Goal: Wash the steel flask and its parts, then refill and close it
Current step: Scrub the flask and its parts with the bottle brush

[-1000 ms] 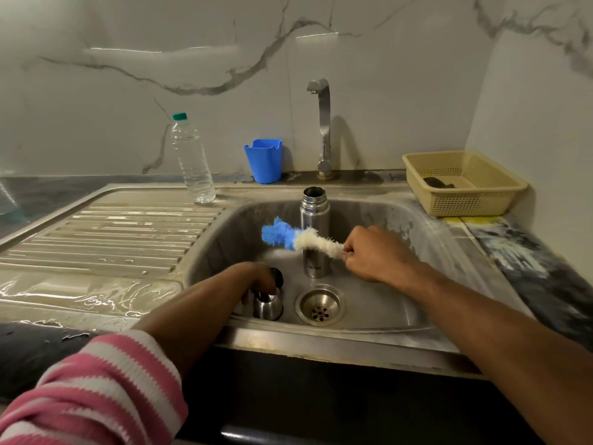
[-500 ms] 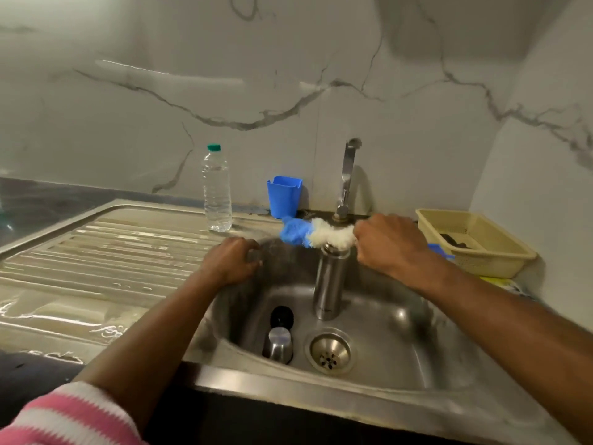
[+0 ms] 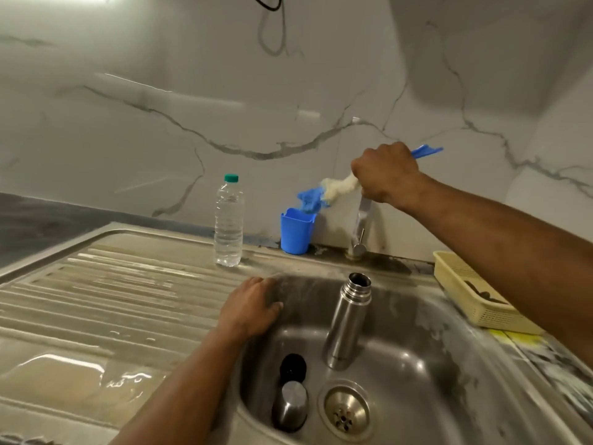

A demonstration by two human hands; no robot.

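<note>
- Head view: R hand [image 3: 386, 171] fisted round the brush [image 3: 327, 191]; it's lifted since 0.5 s ago, from the flask mouth to up by the tap [image 3: 361, 226]; blue bristle tip now hangs just over the blue cup [image 3: 296, 232]; handle end pokes out behind the fist
- L hand [image 3: 252, 308] flat on the sink [image 3: 449, 364] rim at the basin's left edge, fingers spread + relaxed, gripping nothing; roughly the same spot as before
- flask [image 3: 348, 322] upright in the basin, mouth open, nothing touching it now; earlier the brush sat at its top
- steel cap [image 3: 290, 406] + black stopper [image 3: 292, 366] lie on the basin floor left of the drain [image 3: 345, 411]; unchanged
- bottle [image 3: 228, 221] stands on the drainboard's back edge; basket [image 3: 465, 293] on the right counter
</note>
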